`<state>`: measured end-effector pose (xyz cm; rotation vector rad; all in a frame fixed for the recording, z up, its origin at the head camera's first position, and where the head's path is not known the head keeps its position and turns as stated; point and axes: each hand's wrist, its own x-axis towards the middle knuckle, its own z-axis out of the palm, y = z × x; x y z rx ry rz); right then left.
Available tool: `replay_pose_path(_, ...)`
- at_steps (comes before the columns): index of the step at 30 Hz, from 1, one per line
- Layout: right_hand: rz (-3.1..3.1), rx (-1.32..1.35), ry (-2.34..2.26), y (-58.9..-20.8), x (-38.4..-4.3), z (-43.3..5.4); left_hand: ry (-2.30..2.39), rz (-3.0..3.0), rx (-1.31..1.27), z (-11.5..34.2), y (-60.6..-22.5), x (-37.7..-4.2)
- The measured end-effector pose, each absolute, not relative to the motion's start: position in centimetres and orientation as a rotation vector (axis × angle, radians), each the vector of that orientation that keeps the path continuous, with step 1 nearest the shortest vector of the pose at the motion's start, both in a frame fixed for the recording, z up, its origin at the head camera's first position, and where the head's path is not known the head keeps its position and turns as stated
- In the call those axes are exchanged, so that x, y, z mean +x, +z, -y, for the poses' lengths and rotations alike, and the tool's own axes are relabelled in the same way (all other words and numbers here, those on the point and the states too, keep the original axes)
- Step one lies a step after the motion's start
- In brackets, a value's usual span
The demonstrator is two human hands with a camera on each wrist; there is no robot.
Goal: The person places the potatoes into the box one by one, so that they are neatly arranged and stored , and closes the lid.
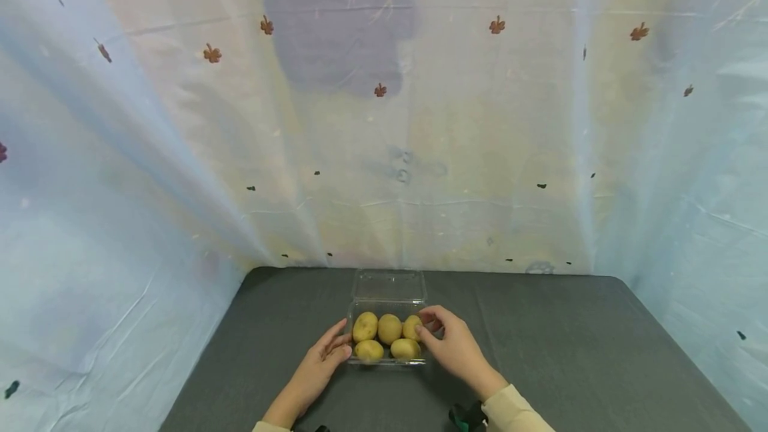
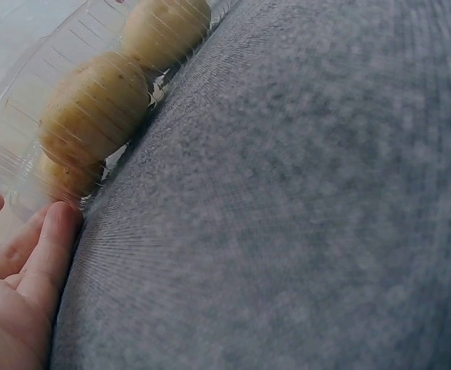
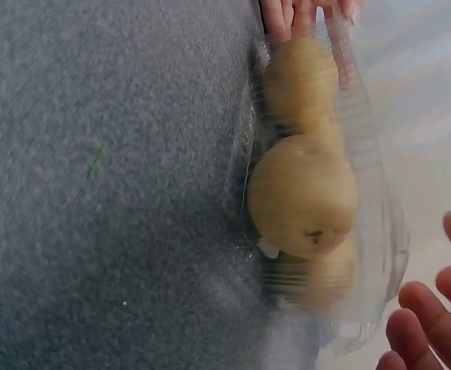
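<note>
A clear plastic clamshell box (image 1: pixel 387 362) stands on the dark table, its lid (image 1: pixel 389 287) folded back to the far side. Several yellowish potatoes (image 1: pixel 390 329) lie inside in two rows. My left hand (image 1: pixel 319 365) is at the box's left side, and in the left wrist view its fingertips (image 2: pixel 62 217) touch the lower wall beside a potato (image 2: pixel 94 108). At the right side is my right hand (image 1: pixel 457 347), thumb and fingers spread and loosely bent, holding nothing. The right wrist view shows those fingers (image 3: pixel 433 320) close to the ribbed wall near a potato (image 3: pixel 304 196).
The dark grey cloth-covered table (image 1: pixel 552 339) spreads to both sides of the box. A pale patterned curtain (image 1: pixel 408 139) hangs behind and along both sides. A dark strap (image 1: pixel 468 415) sits by the right wrist.
</note>
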<state>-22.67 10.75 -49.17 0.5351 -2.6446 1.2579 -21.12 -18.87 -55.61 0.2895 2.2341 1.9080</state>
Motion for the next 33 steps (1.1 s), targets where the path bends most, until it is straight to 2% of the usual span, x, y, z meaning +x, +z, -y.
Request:
replay_pose_path(8, 2.549, 0.244, 1.519, -50.3, -23.9, -11.3, 1.907, -2.218, 0.279, 19.0, -55.7, -21.2)
replay_pose_path(13, 2.59, 0.158, 1.579, -51.5, -25.0, -11.8, 1.912, -2.209, 0.273, 19.0, -55.7, -21.2)
replay_pose_path(21, 2.66, 0.097, 1.667, -52.5, -26.7, -12.0, 1.924, -2.205, 0.287, 18.9, -55.6, -21.1)
replay_pose_path(33, 2.696, 0.158, 1.898, -52.5, -27.7, -12.6, 1.92, -2.179, 0.274, 19.0, -54.9, -21.4)
